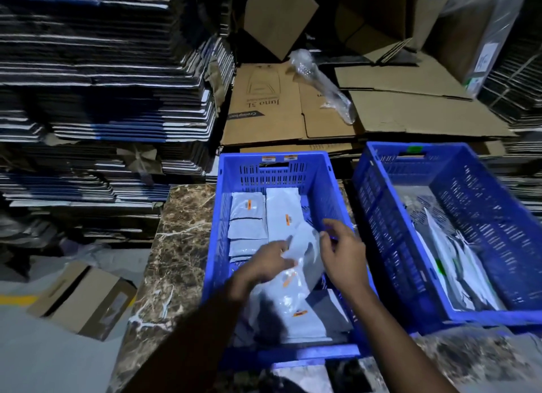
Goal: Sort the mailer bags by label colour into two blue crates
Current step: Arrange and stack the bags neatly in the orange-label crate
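Two blue crates stand side by side on a marble top. The left crate (pixel 272 170) holds several white mailer bags with orange labels (pixel 252 214). The right crate (pixel 475 193) holds mailer bags with green labels (pixel 451 263). Both my hands are inside the left crate. My left hand (pixel 261 268) grips a white mailer bag with an orange label (pixel 302 263) from its left side. My right hand (pixel 341 250) is at the same bag's upper right edge with thumb and fingers loosely curled; whether they pinch it is unclear.
Tall stacks of flattened cartons (pixel 105 84) rise at the back left. Flat brown cardboard (pixel 293 111) and a roll of bubble wrap (pixel 322 82) lie behind the crates. A small open carton (pixel 82 299) sits on the floor at left. The marble top (pixel 176 246) shows left of the crates.
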Demonstrator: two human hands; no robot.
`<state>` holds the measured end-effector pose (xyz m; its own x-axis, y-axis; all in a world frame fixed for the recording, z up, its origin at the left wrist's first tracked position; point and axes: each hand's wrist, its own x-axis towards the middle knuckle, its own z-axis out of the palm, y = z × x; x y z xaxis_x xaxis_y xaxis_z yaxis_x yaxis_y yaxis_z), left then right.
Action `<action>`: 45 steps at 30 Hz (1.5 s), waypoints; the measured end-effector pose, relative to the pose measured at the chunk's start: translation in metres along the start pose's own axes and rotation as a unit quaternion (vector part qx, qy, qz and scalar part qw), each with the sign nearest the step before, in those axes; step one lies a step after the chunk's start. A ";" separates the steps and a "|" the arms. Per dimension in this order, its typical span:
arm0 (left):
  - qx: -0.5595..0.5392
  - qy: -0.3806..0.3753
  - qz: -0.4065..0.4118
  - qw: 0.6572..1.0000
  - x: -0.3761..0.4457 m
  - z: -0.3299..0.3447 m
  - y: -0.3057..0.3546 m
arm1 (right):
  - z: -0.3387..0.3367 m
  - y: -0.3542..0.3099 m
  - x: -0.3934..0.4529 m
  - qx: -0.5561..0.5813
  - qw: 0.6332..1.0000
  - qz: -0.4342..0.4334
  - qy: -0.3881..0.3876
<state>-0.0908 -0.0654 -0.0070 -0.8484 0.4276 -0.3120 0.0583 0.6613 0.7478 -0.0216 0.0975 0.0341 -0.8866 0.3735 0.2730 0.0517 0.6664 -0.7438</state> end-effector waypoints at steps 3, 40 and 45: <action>-0.293 0.119 -0.004 0.949 -0.008 -0.026 0.008 | 0.002 -0.006 -0.003 0.029 0.998 0.022 -0.043; -0.009 0.265 -0.089 0.960 0.088 -0.054 -0.045 | 0.134 0.008 0.108 -0.020 0.963 0.111 -0.243; 0.194 0.202 -0.088 0.956 0.141 -0.041 -0.063 | 0.134 0.026 0.088 -0.096 0.970 0.031 -0.222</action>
<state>-0.2358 -0.0716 -0.0743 -0.9925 0.0673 -0.1020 0.0201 0.9132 0.4070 -0.1597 0.0606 -0.0431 -0.9874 0.1300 -0.0899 0.1577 0.7749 -0.6121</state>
